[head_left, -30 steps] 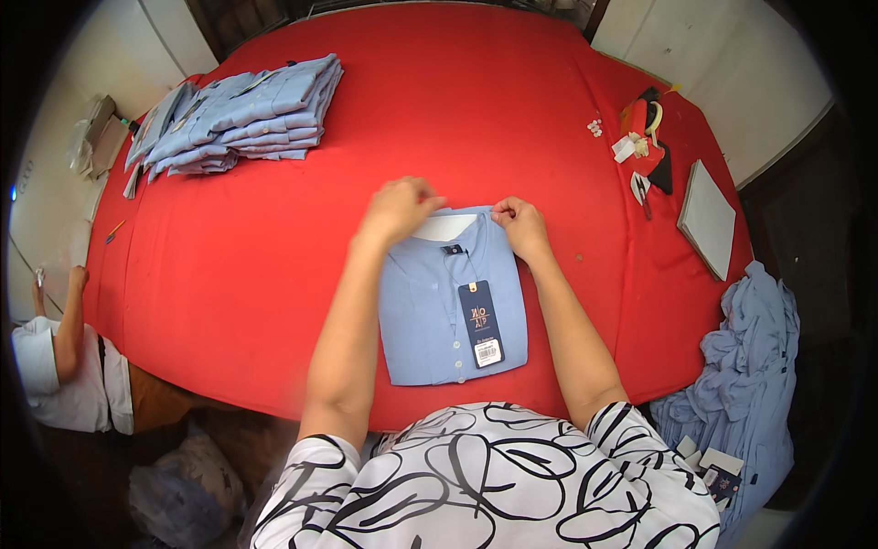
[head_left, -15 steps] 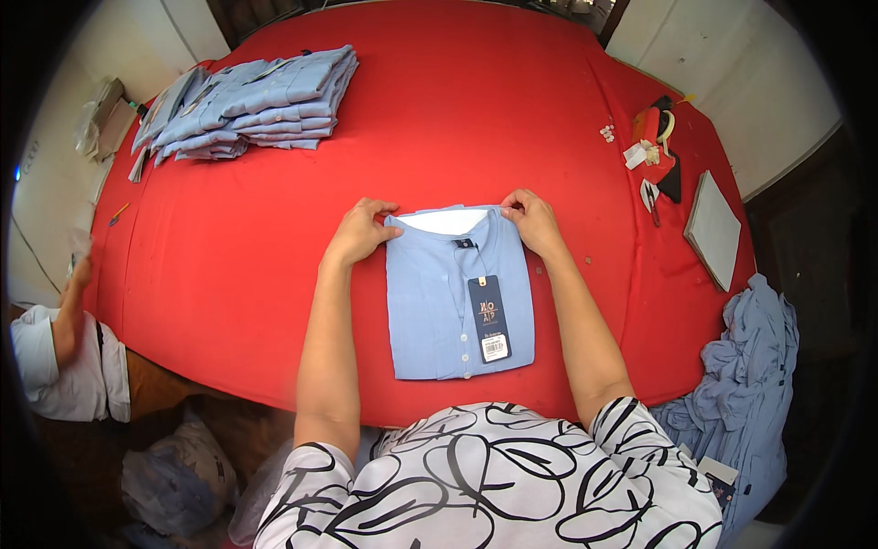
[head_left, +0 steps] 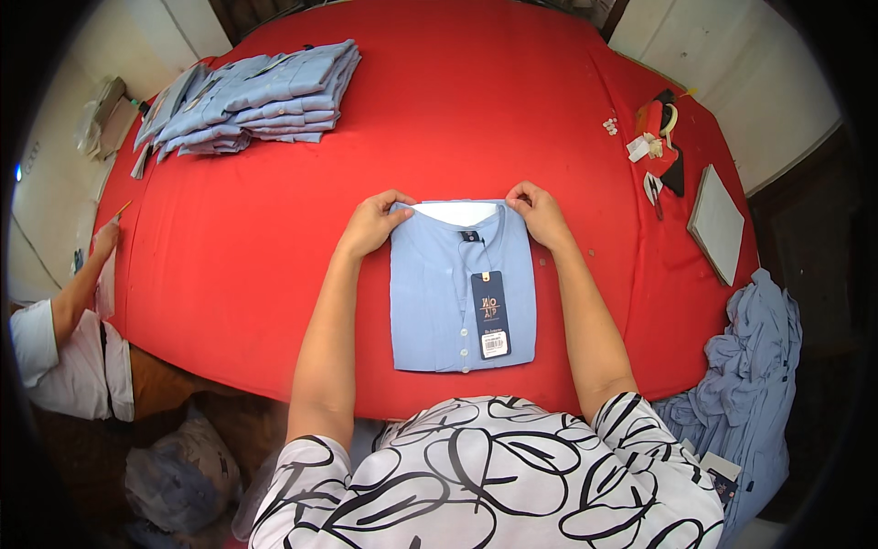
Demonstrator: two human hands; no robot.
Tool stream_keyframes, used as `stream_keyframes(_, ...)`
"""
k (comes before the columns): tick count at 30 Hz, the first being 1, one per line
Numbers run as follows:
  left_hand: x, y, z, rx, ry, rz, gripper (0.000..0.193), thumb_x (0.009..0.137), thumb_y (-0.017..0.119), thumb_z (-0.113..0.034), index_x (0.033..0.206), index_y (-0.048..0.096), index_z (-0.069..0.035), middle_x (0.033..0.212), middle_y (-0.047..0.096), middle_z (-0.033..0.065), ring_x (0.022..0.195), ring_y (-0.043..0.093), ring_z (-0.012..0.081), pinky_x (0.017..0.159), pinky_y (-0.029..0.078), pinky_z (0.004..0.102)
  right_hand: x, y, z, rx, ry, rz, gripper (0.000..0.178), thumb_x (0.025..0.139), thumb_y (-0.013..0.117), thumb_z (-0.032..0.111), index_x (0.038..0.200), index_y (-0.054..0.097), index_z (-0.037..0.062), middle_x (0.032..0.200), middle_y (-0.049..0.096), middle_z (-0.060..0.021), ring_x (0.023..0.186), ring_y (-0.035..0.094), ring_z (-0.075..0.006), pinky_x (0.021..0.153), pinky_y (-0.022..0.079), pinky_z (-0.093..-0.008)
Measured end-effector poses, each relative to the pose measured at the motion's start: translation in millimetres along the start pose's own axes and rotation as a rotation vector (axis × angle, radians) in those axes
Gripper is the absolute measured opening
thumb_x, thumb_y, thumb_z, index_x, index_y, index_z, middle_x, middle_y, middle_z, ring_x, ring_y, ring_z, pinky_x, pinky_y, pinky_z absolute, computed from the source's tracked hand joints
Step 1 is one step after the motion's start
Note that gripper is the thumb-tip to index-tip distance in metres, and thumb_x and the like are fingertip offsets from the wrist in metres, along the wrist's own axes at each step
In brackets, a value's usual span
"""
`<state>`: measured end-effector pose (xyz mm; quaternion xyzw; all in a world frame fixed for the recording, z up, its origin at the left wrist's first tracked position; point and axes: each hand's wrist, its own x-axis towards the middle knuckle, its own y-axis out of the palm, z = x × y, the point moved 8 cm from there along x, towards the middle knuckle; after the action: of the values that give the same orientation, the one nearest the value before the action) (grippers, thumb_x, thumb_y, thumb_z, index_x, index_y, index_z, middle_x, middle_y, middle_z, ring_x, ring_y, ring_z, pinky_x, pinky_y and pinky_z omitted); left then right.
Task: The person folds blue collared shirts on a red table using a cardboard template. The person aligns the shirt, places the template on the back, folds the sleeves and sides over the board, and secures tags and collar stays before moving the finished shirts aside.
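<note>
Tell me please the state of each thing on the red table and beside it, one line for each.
Light blue shirt: folded flat, buttoned, dark tag on front.
Left hand: grips the shirt's upper left corner.
Right hand: grips the upper right corner.
Stack of blue shirts: folded, piled.
Heap of blue shirts: unfolded, crumpled.
Grey board: lying flat.

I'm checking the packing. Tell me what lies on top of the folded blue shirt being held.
On the folded blue shirt lies a dark hang tag. The left hand and right hand grip its top corners. White card shows inside the collar; the rest is covered.
</note>
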<state>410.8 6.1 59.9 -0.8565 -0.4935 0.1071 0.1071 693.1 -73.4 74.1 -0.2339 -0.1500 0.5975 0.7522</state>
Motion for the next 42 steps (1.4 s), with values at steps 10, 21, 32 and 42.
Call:
stream_keyframes(10,-8.1,-2.6,7.9,0.123,0.051,-0.156,0.019,0.098,0.059,-0.011,0.109,0.068,0.0,0.084,0.066,0.0034,0.077,0.059,0.0087,0.07,0.05,0.0261,-11.6,7.4,10.5,-0.157,-0.148,-0.03,0.027,0.088,0.071,0.03,0.098,0.065,0.0056,0.096,0.064,-0.0124,0.096,0.06,-0.0281,0.085,0.047,-0.038)
stream_keyframes(21,-19.1,0.9,-16.9,0.276,-0.01,-0.218,0.028,0.096,0.063,-0.027,0.109,0.069,-0.002,0.102,0.067,0.0146,0.094,0.063,0.024,0.083,0.05,0.0361,-16.0,7.6,11.2,-0.205,-0.116,-0.204,0.032,0.087,0.072,0.029,0.099,0.062,0.0012,0.1,0.065,-0.0169,0.096,0.061,-0.0295,0.083,0.048,-0.0408)
stream_keyframes(32,-5.8,93.9,-73.7,0.65,0.308,-0.098,0.044,0.087,0.071,-0.038,0.117,0.069,-0.007,0.121,0.063,0.0124,0.118,0.053,0.0312,0.104,0.039,0.0432,-44.9,-11.6,-14.7,0.24,0.181,-0.104,0.041,0.088,0.073,0.016,0.119,0.055,-0.0043,0.078,0.064,-0.0028,0.069,0.06,-0.0091,0.057,0.048,-0.0225)
stream_keyframes(42,14.7,93.3,-63.5,0.504,0.297,-0.098,0.026,0.083,0.074,-0.023,0.104,0.072,-0.008,0.106,0.069,0.0069,0.107,0.056,0.0274,0.096,0.04,0.0403,-21.4,-11.4,-30.1,0.257,0.041,-0.33,0.018,0.087,0.069,0.013,0.097,0.059,0.001,0.083,0.069,-0.0101,0.077,0.065,-0.0176,0.07,0.049,-0.0329)
